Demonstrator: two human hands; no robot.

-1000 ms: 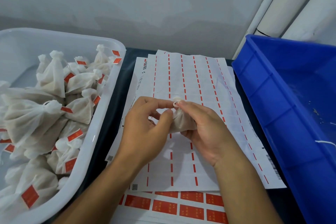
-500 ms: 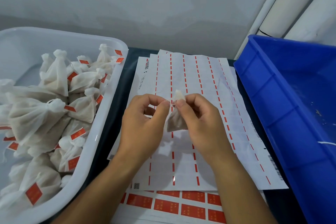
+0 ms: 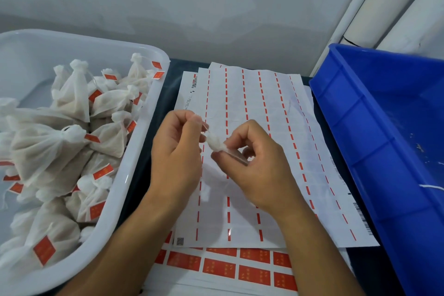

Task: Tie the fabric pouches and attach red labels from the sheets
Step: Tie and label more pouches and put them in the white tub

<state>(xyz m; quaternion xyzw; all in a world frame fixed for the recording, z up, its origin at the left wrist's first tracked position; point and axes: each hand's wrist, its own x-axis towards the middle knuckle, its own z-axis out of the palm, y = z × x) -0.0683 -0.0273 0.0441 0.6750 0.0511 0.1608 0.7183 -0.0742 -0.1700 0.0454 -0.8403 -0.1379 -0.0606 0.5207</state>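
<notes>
A small white fabric pouch [image 3: 215, 143] hangs in the air between my hands, above the label sheets. My right hand [image 3: 254, 163] pinches its gathered neck between thumb and forefinger; most of the pouch body is hidden behind that hand. My left hand [image 3: 176, 151] pinches a thin string [image 3: 204, 126] that runs from its fingertips down to the pouch. Under the hands lies a used label sheet [image 3: 264, 113] with only thin red strips left. A sheet of full red labels [image 3: 218, 268] peeks out beneath it at the near edge.
A white tub [image 3: 134, 185] on the left holds several tied pouches with red labels. A blue bin [image 3: 355, 142] stands on the right, its wall close to my right wrist. A grey wall and white pipes rise at the back.
My hands have drawn apart: the left moved up and left, pulling the string taut. The pouch, earlier hanging full between both hands, now sits mostly hidden in the right hand.
</notes>
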